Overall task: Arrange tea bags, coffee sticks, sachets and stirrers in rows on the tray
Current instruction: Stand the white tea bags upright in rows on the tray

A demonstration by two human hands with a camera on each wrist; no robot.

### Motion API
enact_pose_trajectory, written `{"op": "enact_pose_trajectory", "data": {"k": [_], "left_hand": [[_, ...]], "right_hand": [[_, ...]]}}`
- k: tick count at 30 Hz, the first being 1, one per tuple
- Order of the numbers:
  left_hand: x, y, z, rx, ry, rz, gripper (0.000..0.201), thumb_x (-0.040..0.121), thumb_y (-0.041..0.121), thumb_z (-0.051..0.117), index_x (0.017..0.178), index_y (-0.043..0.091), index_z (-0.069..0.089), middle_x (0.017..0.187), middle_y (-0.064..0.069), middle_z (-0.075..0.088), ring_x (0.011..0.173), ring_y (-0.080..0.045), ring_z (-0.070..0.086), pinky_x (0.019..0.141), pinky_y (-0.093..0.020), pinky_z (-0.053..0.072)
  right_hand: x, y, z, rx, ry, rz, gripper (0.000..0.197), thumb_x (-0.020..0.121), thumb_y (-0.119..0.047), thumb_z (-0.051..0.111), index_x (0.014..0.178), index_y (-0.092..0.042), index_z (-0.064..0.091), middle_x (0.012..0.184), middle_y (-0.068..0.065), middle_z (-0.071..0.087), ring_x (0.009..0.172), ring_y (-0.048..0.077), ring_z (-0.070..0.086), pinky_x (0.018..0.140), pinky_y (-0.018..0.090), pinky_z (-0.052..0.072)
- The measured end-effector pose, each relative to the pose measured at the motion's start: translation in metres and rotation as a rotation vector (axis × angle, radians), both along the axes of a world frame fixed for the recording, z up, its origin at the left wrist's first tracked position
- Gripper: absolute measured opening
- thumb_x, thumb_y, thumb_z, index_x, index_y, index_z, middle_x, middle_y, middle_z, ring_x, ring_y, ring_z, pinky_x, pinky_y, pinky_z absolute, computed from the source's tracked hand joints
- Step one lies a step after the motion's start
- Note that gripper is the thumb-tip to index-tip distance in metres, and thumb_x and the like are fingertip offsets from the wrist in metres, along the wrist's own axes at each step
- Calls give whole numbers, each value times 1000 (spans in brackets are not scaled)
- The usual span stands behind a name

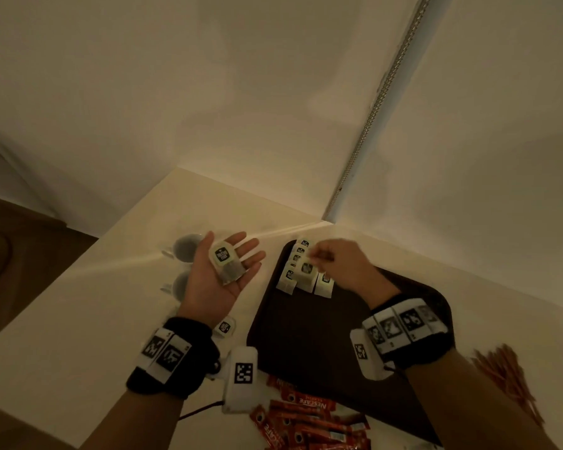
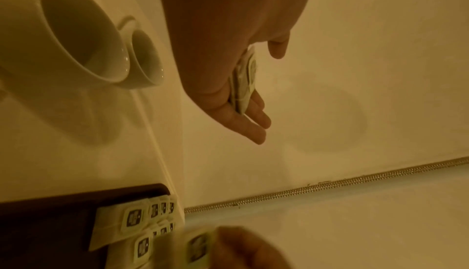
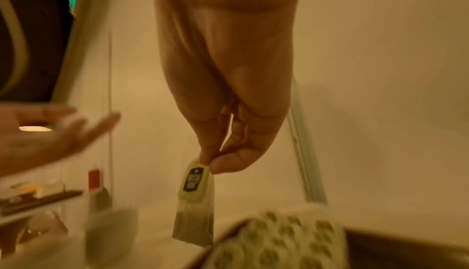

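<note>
My left hand (image 1: 223, 271) lies palm up left of the dark brown tray (image 1: 309, 336), fingers straight, with a small stack of tea bags (image 1: 229, 266) resting on the palm; the same stack (image 2: 243, 81) shows edge-on in the left wrist view. My right hand (image 1: 330, 263) hovers over the tray's far left corner and pinches one tea bag (image 3: 194, 197) by its tag between thumb and fingertips. Under it, two rows of tea bags (image 1: 294, 266) lie overlapped on the tray. Red coffee sticks (image 1: 306, 420) are piled at the near edge. Thin stirrers (image 1: 507, 375) lie to the right.
Two white cups (image 2: 83, 32) stand on the counter left of my left hand. One loose tea bag (image 1: 225, 327) lies by my left wrist. The counter ends at a wall corner behind the tray, and its left edge drops to the floor.
</note>
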State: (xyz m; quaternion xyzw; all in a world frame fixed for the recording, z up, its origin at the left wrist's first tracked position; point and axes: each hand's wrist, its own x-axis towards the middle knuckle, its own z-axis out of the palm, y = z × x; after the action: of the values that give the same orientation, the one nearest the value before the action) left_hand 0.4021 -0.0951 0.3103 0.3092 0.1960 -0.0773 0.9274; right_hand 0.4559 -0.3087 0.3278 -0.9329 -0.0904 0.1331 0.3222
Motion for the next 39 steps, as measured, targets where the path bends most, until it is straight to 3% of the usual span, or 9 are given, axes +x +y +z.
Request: {"op": "enact_pose_trajectory", "data": {"k": [3, 8, 14, 21, 26, 29, 34, 37, 39], "left_hand": [[2, 4, 3, 31, -11, -15, 51, 97, 50, 32, 109, 11, 63, 100, -8, 74, 87, -24, 72, 67, -28, 59], [4, 6, -1, 62, -1, -27, 47, 98, 46, 32, 108, 12, 63, 100, -8, 74, 86, -24, 72, 68, -28, 59], [7, 8, -6, 99, 6, -13, 48, 98, 46, 31, 108, 11, 63, 100, -8, 74, 87, -25, 72, 69, -28, 59], [11, 6, -5, 86, 1, -89, 66, 96, 58, 22, 114, 8, 61, 107, -12, 72, 92, -27, 71, 67, -29, 59], [16, 4, -5, 144, 35, -223, 81, 89, 70, 15, 121, 9, 57, 112, -17, 69, 99, -29, 69, 72, -33, 59], [18, -3, 0, 233, 25, -300, 84, 88, 72, 14, 124, 9, 56, 113, -18, 68, 101, -29, 68, 76, -35, 59], [18, -13, 18, 361, -107, -344, 71, 91, 66, 16, 114, 16, 60, 103, -1, 74, 97, -22, 69, 86, -39, 55], [17, -11, 22, 469, -295, -212, 49, 90, 57, 39, 115, 22, 62, 113, 3, 70, 112, -22, 62, 94, -40, 51], [16, -9, 24, 565, -435, -111, 27, 86, 43, 60, 107, 29, 69, 109, 5, 70, 107, -18, 62, 93, -35, 52]], "right_hand": [[2, -6, -45, -101, 145, 19, 20, 91, -12, 58, 109, -6, 65, 109, 7, 65, 78, 6, 54, 70, 15, 45], [10, -8, -91, -169, 183, -24, 14, 89, -12, 62, 100, -5, 66, 102, 7, 65, 90, 12, 56, 87, 24, 46], [28, -13, -115, -75, 97, -239, 6, 85, -5, 64, 90, -4, 66, 102, 10, 68, 91, 13, 59, 77, 18, 40], [39, -12, -122, -66, 89, -254, 8, 85, -6, 64, 92, -2, 66, 103, 12, 66, 100, 22, 61, 86, 27, 47], [39, 7, -82, 134, -179, -235, 13, 90, -20, 60, 98, -11, 65, 98, 6, 63, 83, 11, 55, 76, 21, 44], [26, 36, -30, 370, -291, 31, 12, 88, -24, 64, 99, -22, 68, 95, -5, 57, 83, -3, 51, 74, 9, 38], [10, 62, 18, 348, -463, 312, 12, 82, -26, 69, 89, -18, 72, 89, -7, 57, 88, 2, 47, 82, 16, 35], [9, 61, 46, 369, -530, 303, 9, 83, -21, 67, 88, -16, 73, 83, -11, 59, 82, 7, 52, 76, 20, 39], [8, 59, 67, 328, -586, 313, 10, 84, -23, 66, 89, -19, 74, 80, -12, 63, 78, 9, 54, 73, 21, 40]]}}
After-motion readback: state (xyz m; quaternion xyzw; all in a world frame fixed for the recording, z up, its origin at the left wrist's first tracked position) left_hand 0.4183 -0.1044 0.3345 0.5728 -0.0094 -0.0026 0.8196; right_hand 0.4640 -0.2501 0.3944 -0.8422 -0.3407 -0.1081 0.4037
